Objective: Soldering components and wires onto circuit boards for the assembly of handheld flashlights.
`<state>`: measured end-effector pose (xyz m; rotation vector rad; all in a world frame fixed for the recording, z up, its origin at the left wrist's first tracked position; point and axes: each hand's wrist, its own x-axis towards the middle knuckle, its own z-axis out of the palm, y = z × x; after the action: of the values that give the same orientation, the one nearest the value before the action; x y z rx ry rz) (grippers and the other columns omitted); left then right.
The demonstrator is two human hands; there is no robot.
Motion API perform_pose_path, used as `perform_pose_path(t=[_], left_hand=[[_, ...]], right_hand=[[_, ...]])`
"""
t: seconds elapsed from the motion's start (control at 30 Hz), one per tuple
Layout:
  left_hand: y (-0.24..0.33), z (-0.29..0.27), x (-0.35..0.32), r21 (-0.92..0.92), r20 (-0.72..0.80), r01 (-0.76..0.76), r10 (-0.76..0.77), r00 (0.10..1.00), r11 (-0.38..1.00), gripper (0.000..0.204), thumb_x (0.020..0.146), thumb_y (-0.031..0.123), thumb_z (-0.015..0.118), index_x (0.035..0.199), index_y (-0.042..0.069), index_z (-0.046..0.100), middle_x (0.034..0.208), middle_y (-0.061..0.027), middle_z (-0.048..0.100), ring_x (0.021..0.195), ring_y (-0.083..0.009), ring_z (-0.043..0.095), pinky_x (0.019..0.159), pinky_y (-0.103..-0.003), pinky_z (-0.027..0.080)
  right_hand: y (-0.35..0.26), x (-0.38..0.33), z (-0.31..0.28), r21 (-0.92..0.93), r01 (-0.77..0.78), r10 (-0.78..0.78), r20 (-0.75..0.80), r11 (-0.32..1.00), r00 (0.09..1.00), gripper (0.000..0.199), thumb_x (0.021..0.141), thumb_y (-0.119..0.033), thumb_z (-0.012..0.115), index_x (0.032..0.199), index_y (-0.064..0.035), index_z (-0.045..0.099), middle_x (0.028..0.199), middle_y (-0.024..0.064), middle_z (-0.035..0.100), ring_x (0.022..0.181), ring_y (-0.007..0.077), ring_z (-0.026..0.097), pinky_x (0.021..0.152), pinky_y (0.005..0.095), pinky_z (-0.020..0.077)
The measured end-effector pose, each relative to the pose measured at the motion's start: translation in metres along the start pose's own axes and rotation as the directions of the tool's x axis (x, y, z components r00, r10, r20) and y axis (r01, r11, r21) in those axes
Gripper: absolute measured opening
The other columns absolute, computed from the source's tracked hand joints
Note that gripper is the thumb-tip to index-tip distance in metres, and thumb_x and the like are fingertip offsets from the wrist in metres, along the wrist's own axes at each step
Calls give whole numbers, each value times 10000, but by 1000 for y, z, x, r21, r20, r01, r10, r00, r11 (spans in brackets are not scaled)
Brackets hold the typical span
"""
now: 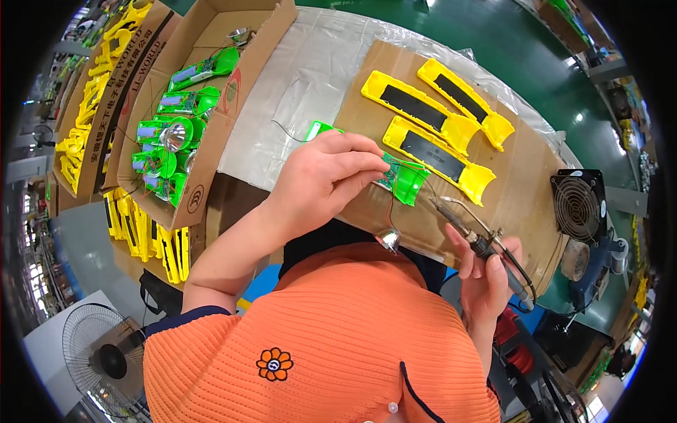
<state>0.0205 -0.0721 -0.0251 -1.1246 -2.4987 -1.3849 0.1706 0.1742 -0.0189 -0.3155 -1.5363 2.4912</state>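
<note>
My left hand (331, 176) is closed in a pinch over a green flashlight housing half (407, 187). The fingertips meet at its green circuit board, and whatever lies between them is hidden. The hand covers the middle of the housing. Thin wires run from the board to a small shiny reflector (388, 240), which hangs at the cardboard's near edge. My right hand (486, 271) grips a soldering iron (482, 247) that has a curved metal tube fixed alongside. The iron's tip points up and left, a little to the right of the housing and apart from it.
Yellow casing halves with dark panels (427, 151) lie on a cardboard sheet (518, 180). To the left, a cardboard box (243, 92) holds several green housings with reflectors; another box of yellow parts (88, 113) stands beyond. A small black fan (577, 204) stands at right, a larger fan (106, 359) lower left.
</note>
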Motion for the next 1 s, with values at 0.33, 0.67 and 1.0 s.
perform_pose_path(t=[0.33, 0.67, 1.0], left_hand=[[10, -8, 19, 138, 148, 68, -88, 985, 988, 80, 777, 44, 705, 837, 35, 652, 955, -56, 668, 813, -238, 652, 715, -329, 534], [15, -12, 31, 311, 321, -48, -58, 945, 949, 50, 813, 47, 631, 839, 26, 593, 963, -79, 608, 850, -291, 629, 730, -383, 523], [15, -16, 33, 337, 396, -77, -67, 916, 938, 45, 827, 65, 620, 845, 32, 596, 970, -88, 598, 862, -284, 621, 752, -379, 520]], right_hand=[[14, 24, 5, 33, -118, 118, 12, 992, 993, 188, 914, -34, 609, 1016, -11, 453, 833, 142, 614, 630, 200, 593, 617, 343, 529], [9, 39, 15, -80, -166, 168, 25, 983, 985, 131, 909, 15, 582, 976, 4, 471, 780, 112, 622, 634, 167, 611, 610, 282, 499], [3, 40, 22, -214, -212, 220, 14, 954, 975, 133, 905, -5, 614, 949, -10, 489, 780, 95, 644, 664, 136, 628, 623, 250, 491]])
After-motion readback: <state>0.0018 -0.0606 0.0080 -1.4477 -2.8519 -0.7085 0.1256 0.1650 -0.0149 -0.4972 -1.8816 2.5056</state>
